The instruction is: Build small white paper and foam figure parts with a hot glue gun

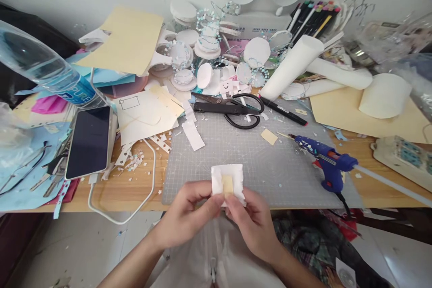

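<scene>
Between my two hands, over the front edge of the grey cutting mat, is a small white square piece that looks like paper or felt. A cream paper strip lies against its middle. My left hand grips the lower left of the white piece, its thumb on the bottom of the strip. On the other side my right hand pinches the lower right, thumb also at the strip. The fingers behind the piece are partly hidden.
Black scissors, a cutter knife and a marker lie on the mat. To the right rests a blue glue gun. A phone leans at left beside a plastic bottle. White rolls stand behind.
</scene>
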{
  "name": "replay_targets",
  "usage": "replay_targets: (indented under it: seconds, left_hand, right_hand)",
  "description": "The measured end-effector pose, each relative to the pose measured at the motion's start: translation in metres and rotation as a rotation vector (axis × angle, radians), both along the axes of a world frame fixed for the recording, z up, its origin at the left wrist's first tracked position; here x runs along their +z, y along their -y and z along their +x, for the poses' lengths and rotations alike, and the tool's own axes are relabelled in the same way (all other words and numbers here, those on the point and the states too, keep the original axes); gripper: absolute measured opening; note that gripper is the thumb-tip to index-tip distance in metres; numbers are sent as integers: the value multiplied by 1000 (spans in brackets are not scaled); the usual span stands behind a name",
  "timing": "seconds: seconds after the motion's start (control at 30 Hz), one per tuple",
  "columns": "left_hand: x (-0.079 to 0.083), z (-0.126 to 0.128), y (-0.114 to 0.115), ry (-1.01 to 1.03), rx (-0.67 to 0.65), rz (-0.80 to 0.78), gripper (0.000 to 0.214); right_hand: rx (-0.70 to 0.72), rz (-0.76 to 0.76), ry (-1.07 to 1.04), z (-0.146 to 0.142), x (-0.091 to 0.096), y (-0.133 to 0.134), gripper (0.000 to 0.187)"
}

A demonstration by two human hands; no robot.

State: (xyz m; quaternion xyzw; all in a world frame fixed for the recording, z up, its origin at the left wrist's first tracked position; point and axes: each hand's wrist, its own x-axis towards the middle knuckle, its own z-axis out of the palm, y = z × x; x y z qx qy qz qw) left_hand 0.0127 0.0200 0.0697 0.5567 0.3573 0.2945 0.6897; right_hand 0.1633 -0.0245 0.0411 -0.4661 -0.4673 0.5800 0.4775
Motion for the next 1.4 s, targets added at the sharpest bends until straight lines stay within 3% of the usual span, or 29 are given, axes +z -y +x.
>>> replay_targets:
  seconds: [0.1, 0.17, 0.27, 0.33, 0.43, 0.53, 0.7, 0.8, 0.9, 1.0, 1.17, 1.4]
  left_hand:
    - [-4, 3, 5, 54, 111, -63, 31]
    - [-7, 5, 9, 49, 161, -20, 25]
    - [-8, 2, 11, -57, 223, 124, 18]
    - [-4, -2, 9, -109, 192, 217, 18]
    - [3, -11, 2, -120, 37, 319, 16]
    - [7, -14, -4, -118, -35, 342, 14]
    - [0, -7, -4, -93, 172, 222, 13]
    - [-3, -6, -2, -59, 259, 168, 10]
    - [-2, -9, -3, -50, 226, 114, 10]
    - [1, -11, -6, -34, 169, 10, 13]
    - [0, -8, -8, 55, 163, -143, 16]
    - [-5, -5, -11, 95, 181, -306, 22]
  right_hand:
    - [-148, 1, -7, -9, -4, 4, 33]
    - [-231, 8, -14, -14, -7, 5, 32]
    - [-191, -1, -29, -13, -6, 2, 32]
    - [-119, -3, -34, -5, -1, -2, 29]
    - [-54, 17, 3, 11, 8, -9, 23]
    - [-13, 14, 14, 21, 13, -12, 19]
    - [-114, 67, -78, 15, 10, -9, 21]
    - [-80, 38, -79, 12, 7, -6, 18]
    - [-53, 42, 23, 16, 5, -4, 7]
    - [-20, 135, 109, 24, 6, -5, 32]
    - [104, 307, 212, 32, 6, -12, 27]
    - [63, 298, 222, 28, 4, -14, 21]
